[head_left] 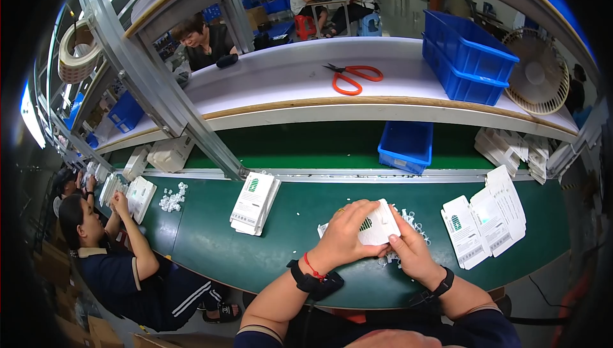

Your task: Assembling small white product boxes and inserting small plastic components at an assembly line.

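Note:
Both of my hands hold a small white carton [381,223] with a green print, above the green worktable. My left hand [345,234] is wrapped round its left side, with the fingers over the top. The right-hand edge is gripped by my right hand [412,253], its thumb at the near corner. Small white plastic pieces [415,225] lie loose under and beside my hands, partly hidden by them. A stack of flat white cartons [254,204] lies to the left. More flat cartons [488,217] are fanned out on the right.
Blue bins [466,57] and orange-handled scissors [353,78] rest on the shelf above, near a fan [535,76]. Under it sits another blue bin [406,147]. A co-worker [121,265] handles cartons at left, by a pile of white pieces [173,198].

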`<state>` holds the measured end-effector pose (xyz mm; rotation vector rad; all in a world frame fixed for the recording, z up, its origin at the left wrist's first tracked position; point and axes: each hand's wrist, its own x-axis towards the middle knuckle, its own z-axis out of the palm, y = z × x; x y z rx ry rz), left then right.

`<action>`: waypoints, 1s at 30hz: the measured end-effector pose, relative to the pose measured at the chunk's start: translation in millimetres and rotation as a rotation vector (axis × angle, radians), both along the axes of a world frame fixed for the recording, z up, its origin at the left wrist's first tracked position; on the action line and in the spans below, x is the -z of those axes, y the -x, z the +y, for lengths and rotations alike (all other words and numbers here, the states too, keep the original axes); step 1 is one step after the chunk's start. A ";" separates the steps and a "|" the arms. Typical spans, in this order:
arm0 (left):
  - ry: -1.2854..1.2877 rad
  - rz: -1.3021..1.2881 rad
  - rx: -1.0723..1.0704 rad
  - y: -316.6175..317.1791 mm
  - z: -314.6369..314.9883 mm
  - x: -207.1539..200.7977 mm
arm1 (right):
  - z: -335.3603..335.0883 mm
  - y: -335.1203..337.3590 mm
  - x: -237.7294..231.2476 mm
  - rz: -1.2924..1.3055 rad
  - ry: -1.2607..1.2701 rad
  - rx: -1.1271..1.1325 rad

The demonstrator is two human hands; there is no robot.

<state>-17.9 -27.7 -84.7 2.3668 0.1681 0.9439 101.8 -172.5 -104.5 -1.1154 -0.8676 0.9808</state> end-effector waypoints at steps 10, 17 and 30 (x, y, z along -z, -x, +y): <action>0.033 0.059 0.014 1.8 -0.1 1.1 | -6.3 -0.1 -13.8 -0.646 -0.010 0.011; -0.114 0.087 0.019 1.9 -1.8 -1.1 | -2.7 -10.2 1.7 -0.975 -0.217 0.083; -0.252 0.164 -0.075 2.5 -6.5 -11.4 | 0.3 -29.5 5.1 -0.057 -0.089 0.346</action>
